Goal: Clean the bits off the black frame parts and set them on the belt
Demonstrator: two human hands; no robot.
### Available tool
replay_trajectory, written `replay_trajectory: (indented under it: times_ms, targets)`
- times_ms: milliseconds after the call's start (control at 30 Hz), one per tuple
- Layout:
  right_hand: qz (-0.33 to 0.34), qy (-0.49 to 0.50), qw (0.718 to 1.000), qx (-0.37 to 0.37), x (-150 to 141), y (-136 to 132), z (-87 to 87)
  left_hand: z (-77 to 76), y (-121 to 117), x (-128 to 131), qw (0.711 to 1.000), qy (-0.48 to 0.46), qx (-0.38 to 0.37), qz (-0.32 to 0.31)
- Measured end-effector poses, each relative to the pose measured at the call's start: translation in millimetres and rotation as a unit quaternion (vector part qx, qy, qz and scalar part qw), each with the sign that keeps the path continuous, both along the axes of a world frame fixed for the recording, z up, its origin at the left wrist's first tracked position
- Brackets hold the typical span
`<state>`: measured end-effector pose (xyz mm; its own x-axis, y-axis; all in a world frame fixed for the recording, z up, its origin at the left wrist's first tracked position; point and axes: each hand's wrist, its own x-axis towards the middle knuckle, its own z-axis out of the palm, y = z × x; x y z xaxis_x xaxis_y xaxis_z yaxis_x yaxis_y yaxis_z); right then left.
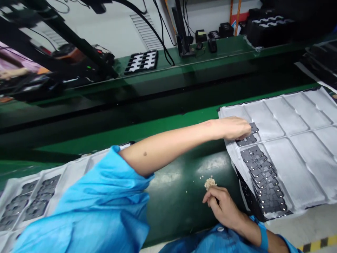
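Observation:
My left hand (pixel 238 128) reaches across to the white lined tray (pixel 305 151) on the right. Its fingers are closed at a thin dark metal-like plate (pixel 254 127) in the far left compartment; the fingertips are partly hidden. Another dark plate (pixel 246 141) lies just below that hand. In the compartment nearer me, an overlapping row of similar plates (pixel 263 179) fills the space. My right hand (pixel 223 205) rests on the green bench, thumb and fingers drawn together beside a small pile of tiny beige pieces (pixel 210 183). Whatever it pinches is too small to make out.
Another lined tray (pixel 70 179) with dark plates lies at the left, partly behind my sleeve. Beyond a dark channel, a raised green ledge holds a black tray with white inserts (pixel 141 62), a monitor stand (pixel 181 38) and black boxes. Another person's pink sleeve (pixel 17 59) shows far left.

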<state>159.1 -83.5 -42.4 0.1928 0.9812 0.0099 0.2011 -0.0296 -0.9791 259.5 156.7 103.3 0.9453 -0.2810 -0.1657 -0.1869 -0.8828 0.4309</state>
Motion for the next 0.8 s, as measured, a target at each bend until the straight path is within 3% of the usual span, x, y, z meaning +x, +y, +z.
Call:
replay_trajectory:
  times_ms: [300, 433, 533, 633, 800]
  targets:
    - [-0.005, 0.011, 1.0, 0.022, 0.3, -1.5, -8.1, -13.4, 5.4, -0.6, 0.984, -0.077, 0.079, -0.143]
    - [-0.007, 0.014, 1.0, 0.026, 0.1, -2.4, -10.7, -11.3, 3.6, -6.7, 0.973, -0.065, 0.142, -0.17]
    - [-0.009, 0.012, 1.0, 0.024, -0.4, -2.7, -10.3, -5.1, 3.9, -6.1, 0.977, -0.042, 0.143, -0.154]
    - [-0.01, 0.009, 1.0, 0.024, -0.7, -3.0, -10.1, 5.7, 11.9, -5.9, 0.989, -0.018, 0.089, -0.115]
    - [-0.01, 0.005, 1.0, 0.026, -1.0, -3.6, -12.6, 31.4, 24.8, -36.6, 0.999, 0.012, -0.03, 0.016]
